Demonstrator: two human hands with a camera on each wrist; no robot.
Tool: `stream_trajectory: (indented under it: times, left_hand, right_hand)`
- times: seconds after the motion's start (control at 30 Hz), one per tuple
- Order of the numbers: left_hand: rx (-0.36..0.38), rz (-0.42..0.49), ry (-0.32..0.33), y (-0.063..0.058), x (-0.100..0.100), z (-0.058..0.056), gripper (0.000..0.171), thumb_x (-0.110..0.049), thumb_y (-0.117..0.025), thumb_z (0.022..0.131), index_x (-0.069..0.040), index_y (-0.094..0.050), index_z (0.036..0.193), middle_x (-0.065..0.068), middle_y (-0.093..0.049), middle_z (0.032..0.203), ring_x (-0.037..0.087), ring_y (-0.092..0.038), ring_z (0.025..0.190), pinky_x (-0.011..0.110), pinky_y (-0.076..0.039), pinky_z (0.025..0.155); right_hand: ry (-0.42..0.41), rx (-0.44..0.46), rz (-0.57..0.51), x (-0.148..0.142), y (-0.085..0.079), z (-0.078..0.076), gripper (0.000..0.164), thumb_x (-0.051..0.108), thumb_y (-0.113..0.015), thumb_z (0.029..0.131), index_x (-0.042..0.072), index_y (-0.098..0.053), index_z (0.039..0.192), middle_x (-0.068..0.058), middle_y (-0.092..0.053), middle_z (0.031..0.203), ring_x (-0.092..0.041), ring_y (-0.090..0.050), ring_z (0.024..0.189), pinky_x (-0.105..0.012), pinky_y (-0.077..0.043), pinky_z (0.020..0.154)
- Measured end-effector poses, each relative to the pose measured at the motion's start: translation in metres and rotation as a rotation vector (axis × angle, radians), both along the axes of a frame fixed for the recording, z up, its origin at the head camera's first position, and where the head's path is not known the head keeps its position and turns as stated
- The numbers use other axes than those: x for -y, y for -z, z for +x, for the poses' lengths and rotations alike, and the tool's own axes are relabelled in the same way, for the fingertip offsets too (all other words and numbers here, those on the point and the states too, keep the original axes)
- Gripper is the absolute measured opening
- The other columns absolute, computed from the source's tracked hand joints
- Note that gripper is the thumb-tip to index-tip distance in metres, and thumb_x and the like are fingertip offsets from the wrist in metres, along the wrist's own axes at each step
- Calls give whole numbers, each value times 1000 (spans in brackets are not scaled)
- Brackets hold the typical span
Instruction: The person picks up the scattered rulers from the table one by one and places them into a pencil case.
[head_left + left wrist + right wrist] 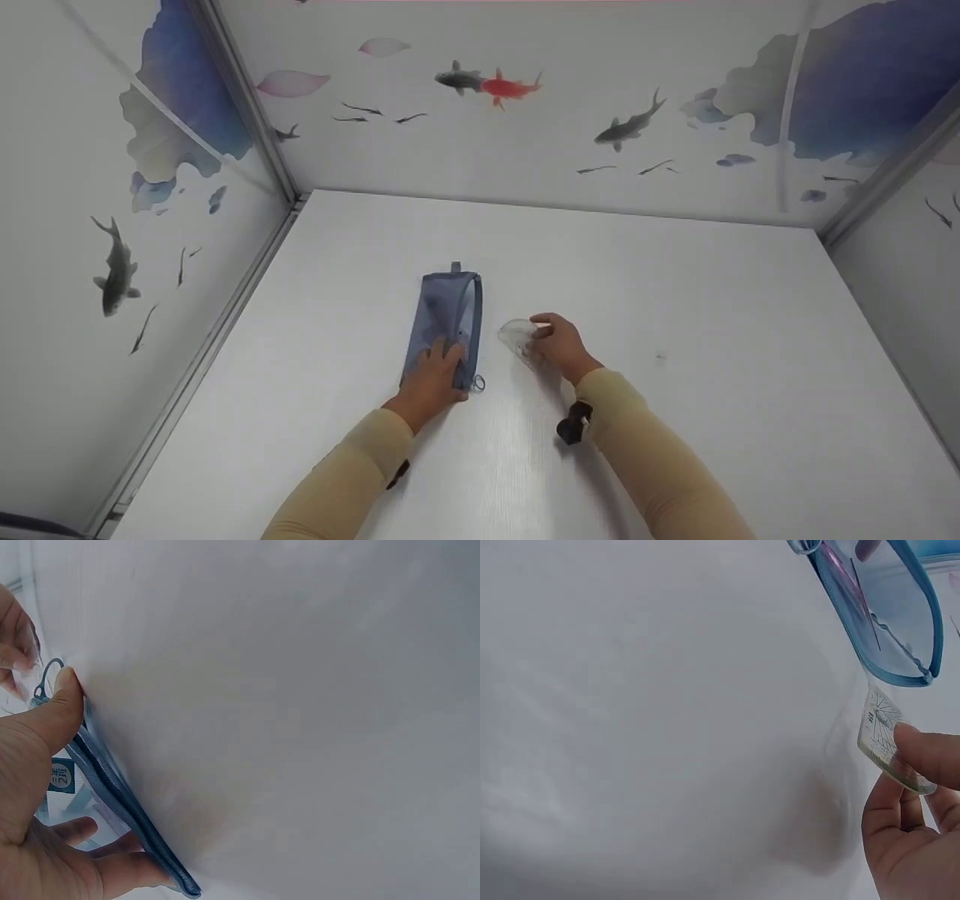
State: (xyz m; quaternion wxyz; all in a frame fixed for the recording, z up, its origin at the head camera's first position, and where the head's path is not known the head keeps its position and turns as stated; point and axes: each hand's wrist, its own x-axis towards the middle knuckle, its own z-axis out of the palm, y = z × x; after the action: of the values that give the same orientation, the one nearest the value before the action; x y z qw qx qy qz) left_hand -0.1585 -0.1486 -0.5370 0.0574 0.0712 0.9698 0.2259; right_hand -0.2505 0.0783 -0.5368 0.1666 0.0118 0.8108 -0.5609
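Note:
A blue see-through zip pouch lies lengthwise on the white table, its zipped side gaping open toward the right. My left hand grips its near end, thumb by the ring-shaped zipper pull and fingers spread over the top face. A slim purple item shows inside the pouch in the right wrist view. To the right of the pouch, my right hand pinches a clear protractor between thumb and fingers. The protractor is tilted, with its printed lines visible, close to the pouch's open side.
A small clear item lies on the table right of my right hand. Upright panels printed with fish and leaves border the table at the back and on both sides.

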Motion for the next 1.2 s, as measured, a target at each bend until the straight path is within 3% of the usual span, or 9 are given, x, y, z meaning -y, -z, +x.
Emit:
stream_trajectory:
  times: [0.2, 0.53, 0.9, 1.2]
  left_hand:
    - [-20, -4, 11, 1, 1, 1, 65, -26, -81, 78, -14, -40, 128, 25, -31, 144, 48, -40, 124, 57, -47, 88]
    - [-3, 15, 3, 2, 1, 0, 65, -25, -80, 79, -15, -40, 130, 25, -30, 145, 48, -38, 126, 59, -46, 89]
    - [-26, -2, 11, 2, 1, 0, 62, -26, -80, 79, -14, -41, 126, 25, -33, 142, 48, -41, 123, 56, -47, 89]
    - [-11, -28, 17, -1, -1, 1, 64, -27, -79, 80, -14, -39, 128, 24, -32, 142, 46, -42, 123, 56, -47, 90]
  right_hand:
    - [68, 59, -149, 0, -5, 0, 49, -4, -64, 88, 2, -49, 134, -10, -55, 105, -17, -55, 87, -26, -47, 74]
    - [101, 99, -213, 2, -4, -5, 49, 0, -63, 90, 4, -48, 136, -10, -56, 108, -15, -53, 84, -29, -44, 76]
    - [175, 162, -281, 15, -11, -7, 48, 1, -61, 91, 7, -48, 137, -13, -54, 121, -17, -54, 93, -30, -45, 82]
    - [227, 170, -325, 32, -12, -9, 49, 0, -61, 90, 5, -47, 137, -14, -55, 121, -16, -54, 87, -27, -46, 76]
